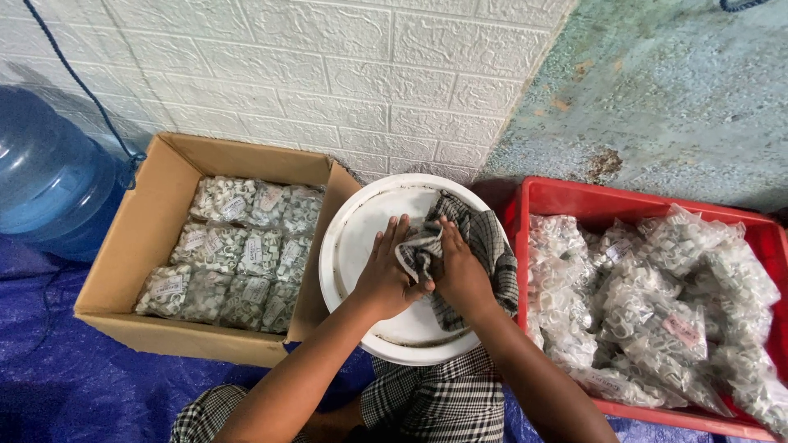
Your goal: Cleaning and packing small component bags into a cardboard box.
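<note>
Currently both hands sit on a round white plastic lid (353,246) resting in the person's lap, between two containers. Left hand (384,275) lies palm down, fingers mostly extended, thumb pinching an edge of a grey-and-white checked cloth (484,238). Right hand (461,275) is curled over the bunched part of the same cloth, fingers closed on it, pressing it to the lid surface. Rest of the cloth drapes over the lid's right rim.

On the left: open brown cardboard box (148,221), touching the lid's edge, packed with neat rows of small clear bags of white plastic parts (238,254). On the right: red plastic crate (574,197) holding a loose heap of similar clear bags (657,312). Blue water jug (49,172) far left against a white brick-pattern wall (328,66). Blue tarp (74,385) underneath.
</note>
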